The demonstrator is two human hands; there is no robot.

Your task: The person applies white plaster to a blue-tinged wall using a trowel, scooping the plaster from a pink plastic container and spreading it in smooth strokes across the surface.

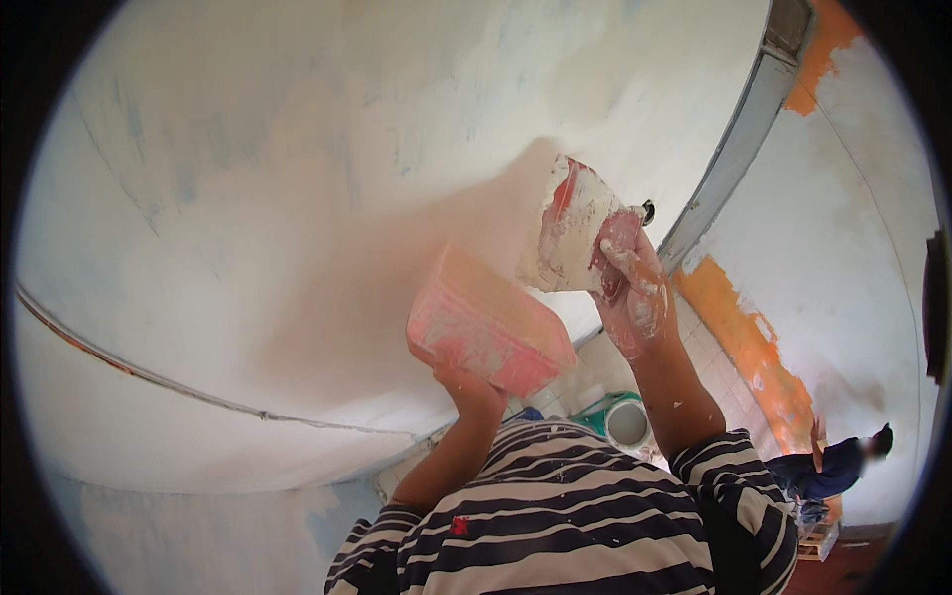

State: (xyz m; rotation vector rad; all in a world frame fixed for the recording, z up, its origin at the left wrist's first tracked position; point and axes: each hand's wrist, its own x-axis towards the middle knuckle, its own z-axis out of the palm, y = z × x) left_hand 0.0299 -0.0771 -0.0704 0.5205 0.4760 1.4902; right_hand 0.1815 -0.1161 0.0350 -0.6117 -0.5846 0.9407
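While my left grip [463, 384] holds a pink tub [484, 329], my right grip [638, 283] clasps a plaster-smeared scraper [572, 230] near the wall [327, 149].

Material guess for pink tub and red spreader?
Pink tub: probably matte plastic; same pink throughout, moulded-looking rounded corners, pale smears.
Red spreader: likely plastic too, but less certain; bare patches show solid red, while a pale crust hides most of the finish.

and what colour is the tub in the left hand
The tub in the left hand is pink, smeared paler in places; the head view shows it best.
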